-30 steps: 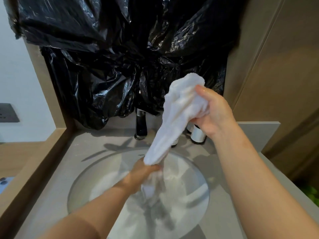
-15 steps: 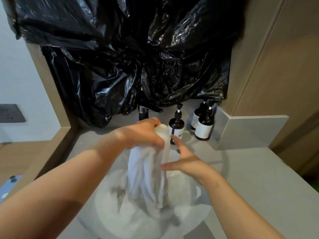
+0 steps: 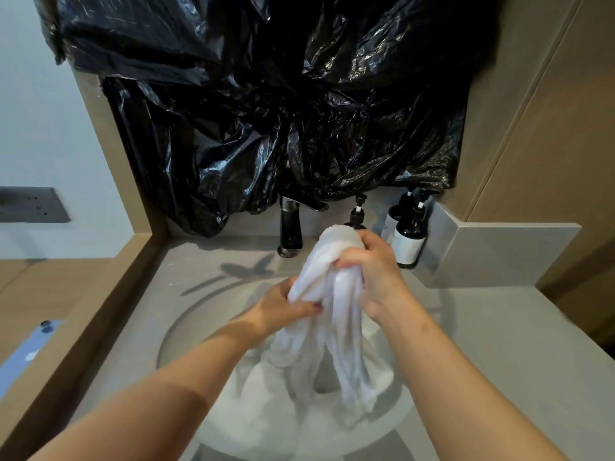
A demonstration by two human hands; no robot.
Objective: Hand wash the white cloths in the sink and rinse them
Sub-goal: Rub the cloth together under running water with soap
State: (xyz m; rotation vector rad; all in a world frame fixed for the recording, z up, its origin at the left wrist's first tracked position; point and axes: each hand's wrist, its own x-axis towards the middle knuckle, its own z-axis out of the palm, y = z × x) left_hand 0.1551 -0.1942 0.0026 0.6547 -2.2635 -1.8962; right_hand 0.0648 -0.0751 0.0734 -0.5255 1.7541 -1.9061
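While right hand [image 3: 376,274] grasps top of white cloth [image 3: 342,327], left hand [image 3: 279,307] fingers [image 3: 307,308] clutch folds below

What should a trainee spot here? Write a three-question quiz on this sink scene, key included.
1. True or false: the left hand and the right hand both grip the bunched white cloth above the round grey sink.
2. What stands to the right of the black metal faucet? A. dark pump bottles B. a red bucket C. stacked plates
3. Which hand grips the cloth higher up?
Key: 1 true; 2 A; 3 the right hand.
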